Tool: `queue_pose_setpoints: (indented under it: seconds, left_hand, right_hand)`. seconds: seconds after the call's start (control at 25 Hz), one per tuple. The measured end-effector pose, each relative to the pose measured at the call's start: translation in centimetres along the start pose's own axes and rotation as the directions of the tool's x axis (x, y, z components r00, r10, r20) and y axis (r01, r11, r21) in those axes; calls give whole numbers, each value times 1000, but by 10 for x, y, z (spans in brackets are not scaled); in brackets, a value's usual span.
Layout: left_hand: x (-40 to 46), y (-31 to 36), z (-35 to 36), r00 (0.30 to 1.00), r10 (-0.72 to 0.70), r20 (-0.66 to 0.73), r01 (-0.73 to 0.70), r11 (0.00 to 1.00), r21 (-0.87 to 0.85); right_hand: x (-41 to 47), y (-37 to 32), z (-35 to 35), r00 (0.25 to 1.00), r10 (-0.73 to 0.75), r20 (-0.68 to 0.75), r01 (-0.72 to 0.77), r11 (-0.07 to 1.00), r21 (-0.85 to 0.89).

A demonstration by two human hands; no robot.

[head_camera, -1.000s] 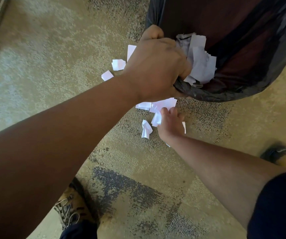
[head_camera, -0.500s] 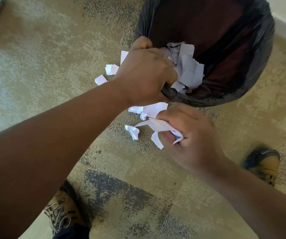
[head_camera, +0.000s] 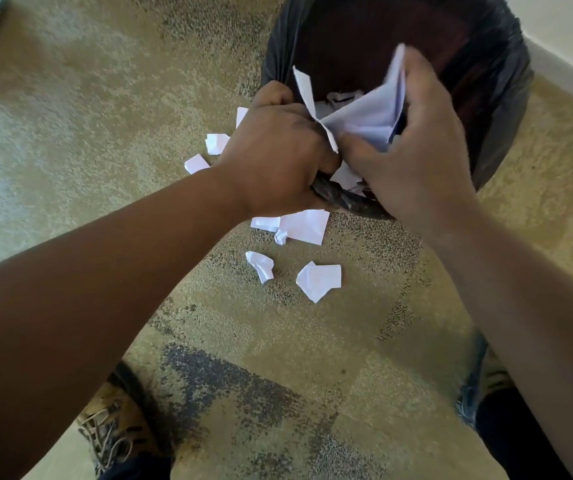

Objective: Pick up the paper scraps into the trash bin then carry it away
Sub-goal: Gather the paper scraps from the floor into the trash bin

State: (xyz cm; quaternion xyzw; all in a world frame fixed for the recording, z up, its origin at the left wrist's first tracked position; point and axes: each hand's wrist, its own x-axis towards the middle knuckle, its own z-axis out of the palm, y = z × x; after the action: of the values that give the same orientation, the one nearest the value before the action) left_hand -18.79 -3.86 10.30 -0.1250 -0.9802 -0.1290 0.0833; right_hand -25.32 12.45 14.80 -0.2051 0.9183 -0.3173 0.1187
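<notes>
The trash bin (head_camera: 499,98), lined with a black bag, stands on the carpet at the top of the view. My left hand (head_camera: 278,161) grips its near rim and the bag edge. My right hand (head_camera: 413,150) is over the bin's opening, closed on a bunch of white paper scraps (head_camera: 371,116) that stick out between the fingers. More scraps lie inside the bin, partly hidden. Several white scraps remain on the floor: a flat piece (head_camera: 304,225) by the rim, a crumpled one (head_camera: 261,265), a folded one (head_camera: 319,280), and small pieces (head_camera: 197,163) left of my left hand.
Mottled tan and grey carpet (head_camera: 243,375) covers the floor. My two shoes show at the bottom, the left shoe (head_camera: 112,431) and the right shoe (head_camera: 486,379). A white wall base (head_camera: 565,67) runs along the top right behind the bin.
My right hand gathered scraps from the floor below the bin, closed on them and rose to the bin's opening. My left hand kept its grip on the rim.
</notes>
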Motion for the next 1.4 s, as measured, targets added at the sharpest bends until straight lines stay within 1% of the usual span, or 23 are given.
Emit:
queue_pose_setpoints:
  seconds: [0.16, 0.28, 0.4, 0.48, 0.52, 0.56, 0.6, 0.64, 0.68, 0.72, 0.76, 0.8, 0.84, 0.88, 0.92, 0.96, 1.0, 1.04, 1.08, 1.12, 1.2, 1.28, 1.4]
  left_hand:
    - [0, 0, -1, 1000, 3, 24, -3, 1000, 19]
    - [0, 0, -1, 1000, 0, 21, 0, 1000, 23]
    - [0, -1, 0, 1000, 20, 19, -20, 1000, -2]
    - [-1, -2, 3, 999, 41, 32, -41, 999, -7]
    - [-1, -3, 4, 998, 46, 37, -46, 999, -4]
    - [-2, -3, 4, 998, 41, 45, -41, 999, 0]
    - [-2, -3, 5, 998, 29, 51, -29, 1000, 2]
    - [-2, -3, 6, 998, 16, 53, -16, 1000, 1]
    - [-2, -3, 7, 999, 3, 52, -3, 1000, -3]
    - [-1, -3, 8, 998, -9, 58, 9, 1000, -4]
    - [-1, -4, 8, 998, -18, 68, 19, 1000, -2]
    - [-1, -4, 8, 997, -23, 78, 23, 1000, 2]
    - [-1, -4, 8, 996, -23, 82, 22, 1000, 5]
    - [-2, -3, 8, 997, -22, 78, 22, 1000, 6]
    - [-2, -3, 9, 997, -21, 71, 20, 1000, 9]
    - [-2, -4, 10, 998, -20, 68, 19, 1000, 14]
    - [-2, -4, 10, 997, -20, 69, 19, 1000, 19]
    - [-2, -4, 10, 997, -21, 76, 19, 1000, 24]
    - [-2, -4, 10, 996, -24, 90, 22, 999, 27]
    - [-1, -4, 10, 994, -27, 105, 24, 999, 26]
    - [0, -4, 8, 994, -28, 106, 25, 999, 25]
    - [0, -3, 8, 995, -33, 96, 29, 999, 40]
    - [-1, -3, 9, 997, -16, 72, 14, 1000, 20]
  right_hand:
    - [-32, 8, 0, 999, 37, 17, -35, 996, -88]
    - [-50, 13, 6, 999, 53, 6, -53, 997, -49]
    - [-47, 11, 7, 995, 83, 49, -80, 995, -62]
    - [-47, 7, 10, 998, 60, 25, -59, 998, -31]
    - [-49, 5, 10, 999, -5, -40, 4, 1000, -15]
    - [-53, 4, 11, 985, -111, -129, 109, 994, -18]
    - [-59, 4, 13, 947, -237, -218, 233, 971, -48]
    - [-69, 6, 17, 897, -348, -272, 338, 937, -84]
    - [-80, 9, 23, 865, -428, -261, 421, 903, -87]
    - [-92, 14, 33, 864, -471, -180, 471, 881, -42]
    - [-103, 23, 46, 883, -466, -52, 468, 884, 25]
    - [-113, 36, 62, 908, -407, 96, 404, 913, 54]
    - [-120, 54, 80, 927, -282, 247, 286, 958, 20]
    - [-125, 73, 98, 920, -124, 373, 162, 984, -73]
    - [-127, 92, 115, 884, 22, 468, 75, 980, -187]
    - [-128, 107, 130, 832, 143, 536, 21, 957, -288]
    - [-127, 117, 141, 783, 228, 579, -2, 931, -364]
    - [-126, 124, 150, 745, 270, 610, 17, 906, -422]
    - [-124, 127, 158, 725, 281, 628, 67, 880, -471]
    - [-123, 127, 164, 724, 278, 631, 125, 848, -516]
    - [-121, 128, 173, 759, 270, 593, 196, 774, -603]
    - [-118, 129, 177, 755, 266, 599, 222, 756, -616]
    - [-120, 131, 179, 685, 262, 679, 222, 813, -538]
